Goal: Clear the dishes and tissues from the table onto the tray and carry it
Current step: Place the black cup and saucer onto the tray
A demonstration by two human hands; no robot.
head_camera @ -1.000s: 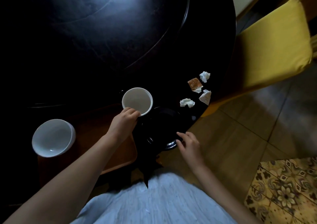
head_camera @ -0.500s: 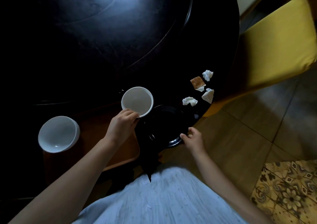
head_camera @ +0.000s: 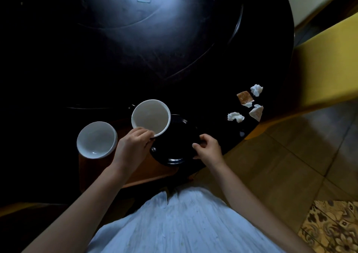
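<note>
My left hand (head_camera: 133, 146) grips the near rim of a white bowl (head_camera: 151, 117), which is held tilted over the left edge of a black plate (head_camera: 174, 142). My right hand (head_camera: 208, 148) pinches the plate's right rim. A second white bowl (head_camera: 96, 139) stands on the brown wooden tray (head_camera: 147, 173) at the table's near edge. The plate overlaps the tray's right end. Several crumpled white and brown-stained tissues (head_camera: 247, 103) lie on the dark round table (head_camera: 135, 49) to the right of the plate.
A yellow cushioned chair (head_camera: 325, 62) stands close against the table's right side. Wooden floor and a patterned rug (head_camera: 333, 225) lie at the lower right. My pale skirt fills the bottom of the view.
My right hand has reached in and closed on the black plate's rim. The view has shifted, so the bowl on the tray now sits much nearer the held bowl.
</note>
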